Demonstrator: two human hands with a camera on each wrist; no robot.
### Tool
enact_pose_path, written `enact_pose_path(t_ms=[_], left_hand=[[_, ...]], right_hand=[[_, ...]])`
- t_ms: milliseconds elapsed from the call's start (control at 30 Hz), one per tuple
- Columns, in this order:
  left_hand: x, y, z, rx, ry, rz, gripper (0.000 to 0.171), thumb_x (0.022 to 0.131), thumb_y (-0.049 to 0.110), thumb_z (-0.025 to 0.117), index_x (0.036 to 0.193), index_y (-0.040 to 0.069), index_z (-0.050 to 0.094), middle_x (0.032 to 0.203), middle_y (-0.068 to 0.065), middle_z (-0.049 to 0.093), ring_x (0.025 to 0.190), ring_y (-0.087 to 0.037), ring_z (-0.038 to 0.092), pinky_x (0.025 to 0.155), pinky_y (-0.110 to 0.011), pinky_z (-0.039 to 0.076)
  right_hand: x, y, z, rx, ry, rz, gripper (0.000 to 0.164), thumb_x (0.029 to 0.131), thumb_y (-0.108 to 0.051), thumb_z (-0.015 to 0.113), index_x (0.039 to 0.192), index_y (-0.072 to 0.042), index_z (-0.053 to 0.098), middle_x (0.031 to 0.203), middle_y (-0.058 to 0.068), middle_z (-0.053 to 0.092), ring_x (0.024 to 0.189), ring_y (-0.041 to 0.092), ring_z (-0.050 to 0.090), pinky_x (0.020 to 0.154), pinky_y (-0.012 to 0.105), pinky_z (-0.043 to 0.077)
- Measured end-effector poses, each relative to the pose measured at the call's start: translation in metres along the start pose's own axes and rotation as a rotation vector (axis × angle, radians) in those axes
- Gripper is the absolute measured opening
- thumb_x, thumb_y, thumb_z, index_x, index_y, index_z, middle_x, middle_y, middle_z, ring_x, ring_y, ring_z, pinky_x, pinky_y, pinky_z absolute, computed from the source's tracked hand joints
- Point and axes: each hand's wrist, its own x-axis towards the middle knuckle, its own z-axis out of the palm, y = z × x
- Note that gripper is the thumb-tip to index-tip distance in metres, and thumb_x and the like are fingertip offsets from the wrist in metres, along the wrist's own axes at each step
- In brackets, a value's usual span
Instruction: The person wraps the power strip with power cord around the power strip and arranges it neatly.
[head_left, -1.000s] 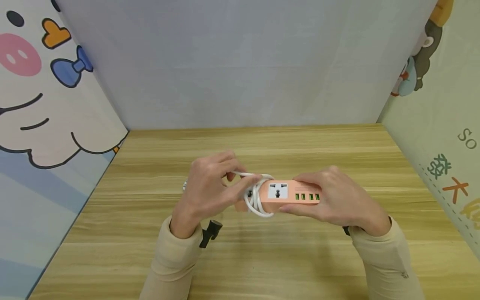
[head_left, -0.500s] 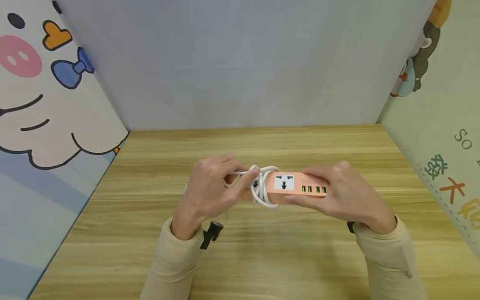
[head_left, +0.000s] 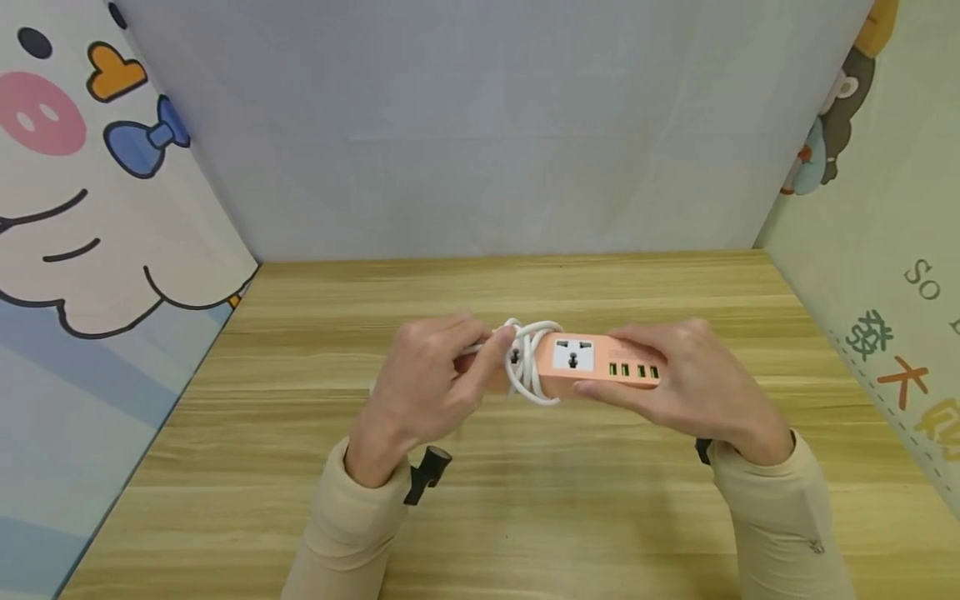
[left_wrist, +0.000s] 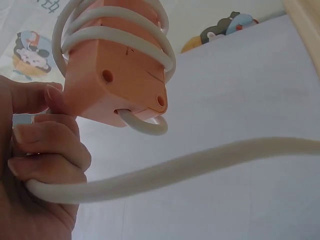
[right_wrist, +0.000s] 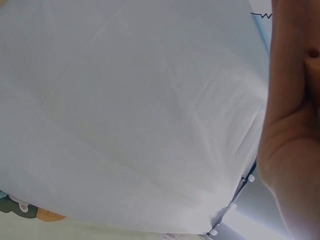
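A peach power strip with white socket panels and several green USB ports is held up over the table. White cord is looped several times around its left half. My right hand grips the strip's right end, thumb along the near side and fingers on the far side. At the other end, my left hand holds the cord; the left wrist view shows its fingers curled round a loose length of cord. Thumb and forefinger meet beside the strip's end, where the cord comes out of a hole.
The wood-grain table spreads under both hands. A pale grey wall rises behind it, with a cartoon-printed panel at left and another printed panel at right. A black wrist mount sticks out by the left cuff.
The power strip and right hand have moved slightly right and away from me. The left hand has shifted a little right, and its thumb now lies near the top of the cord loops.
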Motion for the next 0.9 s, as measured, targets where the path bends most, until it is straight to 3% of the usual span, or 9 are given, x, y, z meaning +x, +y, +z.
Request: enact_pose_path(t_ms=[200,333,500,733,900], left_hand=[[0.0,0.004,-0.002,-0.101,-0.042,-0.04,0.036,0.103,0.015,0.056,0.067,0.014,0.056,0.057,0.005,0.038,0.05,-0.004,0.031,0.047,-0.02,0.028],[0.0,0.008,-0.004,-0.112,-0.066,-0.066,0.037,0.105,0.015,0.053,0.068,0.015,0.055,0.058,0.005,0.039,0.05,-0.003,0.032,0.047,-0.021,0.029],[-0.001,0.014,-0.011,-0.215,-0.07,-0.112,0.037,0.106,0.014,0.052,0.07,0.014,0.058,0.055,0.006,0.048,0.047,0.001,0.042,0.043,-0.019,0.034],[-0.001,0.019,-0.015,-0.342,-0.114,-0.064,0.029,0.104,0.01,0.055,0.077,0.011,0.063,0.057,0.006,0.055,0.05,0.003,0.052,0.046,-0.016,0.043],[-0.003,0.016,-0.018,-0.421,-0.223,-0.067,0.023,0.104,0.008,0.056,0.083,0.01,0.066,0.065,0.004,0.061,0.058,0.001,0.058,0.054,-0.021,0.051]], right_hand=[[-0.001,0.003,-0.002,-0.003,0.045,-0.005,0.033,0.073,-0.023,0.091,0.099,-0.009,0.076,0.07,-0.008,0.065,0.054,-0.001,0.048,0.05,0.015,0.039],[0.0,0.004,-0.003,-0.01,0.051,-0.002,0.032,0.073,-0.022,0.09,0.099,-0.01,0.076,0.07,-0.008,0.065,0.053,-0.001,0.047,0.049,0.015,0.038],[0.0,0.004,-0.009,-0.001,0.064,0.06,0.032,0.075,-0.021,0.09,0.103,-0.013,0.076,0.069,-0.009,0.064,0.051,0.001,0.046,0.048,0.017,0.038],[-0.001,0.004,-0.012,-0.006,0.124,0.062,0.035,0.071,-0.017,0.091,0.103,-0.014,0.077,0.07,-0.009,0.066,0.051,0.003,0.046,0.049,0.018,0.037],[-0.002,0.002,-0.012,0.019,0.153,0.062,0.038,0.069,-0.015,0.092,0.104,-0.015,0.077,0.073,-0.008,0.068,0.052,0.004,0.048,0.05,0.018,0.038]])
